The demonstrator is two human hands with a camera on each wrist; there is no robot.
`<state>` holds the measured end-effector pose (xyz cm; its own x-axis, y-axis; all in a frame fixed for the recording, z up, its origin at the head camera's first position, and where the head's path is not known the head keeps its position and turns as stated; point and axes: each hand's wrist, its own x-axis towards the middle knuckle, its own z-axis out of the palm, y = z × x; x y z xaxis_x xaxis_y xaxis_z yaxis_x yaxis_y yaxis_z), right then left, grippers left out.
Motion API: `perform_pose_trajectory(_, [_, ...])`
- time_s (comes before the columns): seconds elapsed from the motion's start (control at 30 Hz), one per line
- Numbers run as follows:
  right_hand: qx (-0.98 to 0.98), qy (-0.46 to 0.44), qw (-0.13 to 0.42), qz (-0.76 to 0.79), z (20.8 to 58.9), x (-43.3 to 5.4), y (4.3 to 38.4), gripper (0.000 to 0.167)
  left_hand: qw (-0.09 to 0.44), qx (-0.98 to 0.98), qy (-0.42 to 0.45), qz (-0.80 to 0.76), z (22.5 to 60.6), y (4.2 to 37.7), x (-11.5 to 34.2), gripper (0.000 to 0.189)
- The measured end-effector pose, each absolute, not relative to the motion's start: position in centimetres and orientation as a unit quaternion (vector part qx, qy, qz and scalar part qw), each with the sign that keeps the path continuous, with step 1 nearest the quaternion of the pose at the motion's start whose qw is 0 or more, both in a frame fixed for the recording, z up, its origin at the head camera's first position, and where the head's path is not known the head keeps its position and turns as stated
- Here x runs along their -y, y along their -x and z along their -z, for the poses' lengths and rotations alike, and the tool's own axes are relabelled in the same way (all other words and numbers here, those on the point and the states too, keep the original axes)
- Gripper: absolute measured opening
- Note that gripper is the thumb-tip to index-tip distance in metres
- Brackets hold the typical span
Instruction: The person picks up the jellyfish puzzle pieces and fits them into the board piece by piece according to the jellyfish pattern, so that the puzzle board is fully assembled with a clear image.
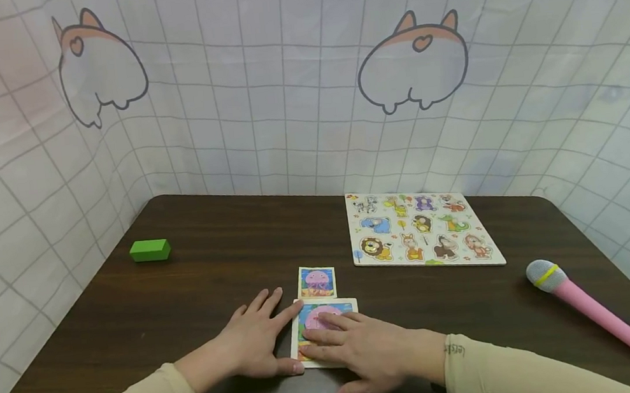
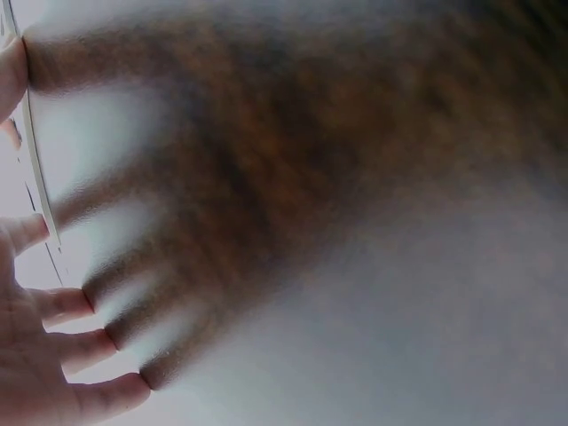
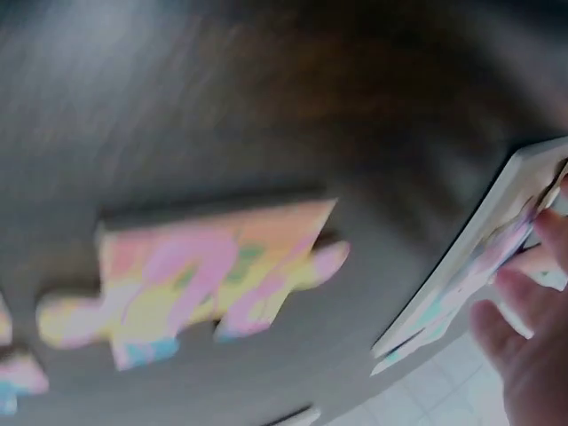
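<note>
A small white-edged jigsaw board (image 1: pixel 315 312) with a pink jellyfish picture lies on the dark table before me. My left hand (image 1: pixel 261 340) lies along its left side, fingers spread, with the forefinger and thumb at the board's left corners. Over the picture rests my right hand (image 1: pixel 374 350), its fingers fairly straight and hiding part of it. A smaller jellyfish card (image 1: pixel 316 283) sits just beyond the board. In the right wrist view, a loose jigsaw piece (image 3: pixel 209 275) in pink, yellow and blue lies on the table beside the right hand.
An animal puzzle board (image 1: pixel 419 230) lies at the back right. To the right is a toy microphone (image 1: pixel 598 314) with a pink handle. A green block (image 1: pixel 150 250) stands at the far left. Behind the table hangs a white checked cloth (image 1: pixel 293 96).
</note>
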<state>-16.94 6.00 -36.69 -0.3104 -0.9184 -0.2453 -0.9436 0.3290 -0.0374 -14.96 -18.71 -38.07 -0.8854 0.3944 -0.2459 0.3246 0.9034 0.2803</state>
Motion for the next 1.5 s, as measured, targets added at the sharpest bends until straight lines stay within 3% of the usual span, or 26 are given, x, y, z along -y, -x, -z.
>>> perform_pose_trajectory(0.17, [-0.828,0.534,0.168,-0.026,36.5,-5.5,16.1,0.086,0.149,-0.964,-0.189,-0.115,37.8,15.0,18.6,0.098])
perform_pose_trajectory(0.33, [-0.831,0.522,0.191,-0.017,36.3,-5.3,15.5,0.091,0.145,-0.964,-0.192,-0.114,37.7,14.9,18.5,0.099])
perform_pose_trajectory(0.8, [-0.823,0.546,0.152,-0.032,36.3,-6.3,16.1,0.07,0.151,-0.964,-0.188,-0.114,37.7,14.9,18.4,0.098])
perform_pose_trajectory(1.03, [-0.813,0.569,0.095,-0.081,36.2,-5.9,16.2,0.067,0.152,-0.963,-0.187,-0.118,37.7,14.8,18.5,0.098])
perform_pose_trajectory(1.5, [-0.805,0.577,0.111,-0.077,36.2,-5.0,16.4,0.059,0.149,-0.965,-0.181,-0.114,38.0,14.9,18.5,0.098])
